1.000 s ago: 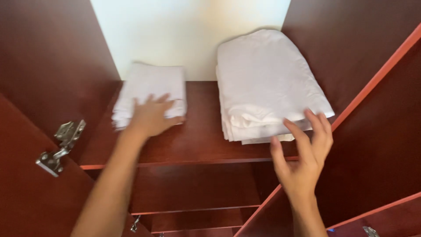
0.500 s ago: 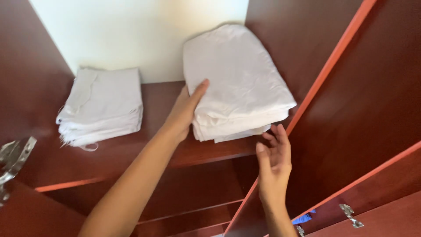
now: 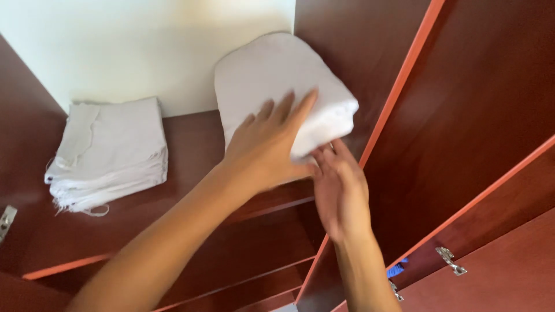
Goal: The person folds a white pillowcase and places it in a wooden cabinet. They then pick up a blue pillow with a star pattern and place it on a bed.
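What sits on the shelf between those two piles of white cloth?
Nothing: the head view shows only bare dark-red shelf between the smaller stack and the larger stack.

Both forearms are bare, apparently sleeveless up to the frame's edge.

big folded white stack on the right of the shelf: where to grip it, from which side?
Probably the front edge of the large folded stack, from the open front of the shelf. Its folded layers face outward there, while the cupboard's side panel and back wall close off the other sides. The left hand lies flat on top and the right hand is at the front lower edge, suggesting a top-and-bottom clamp.
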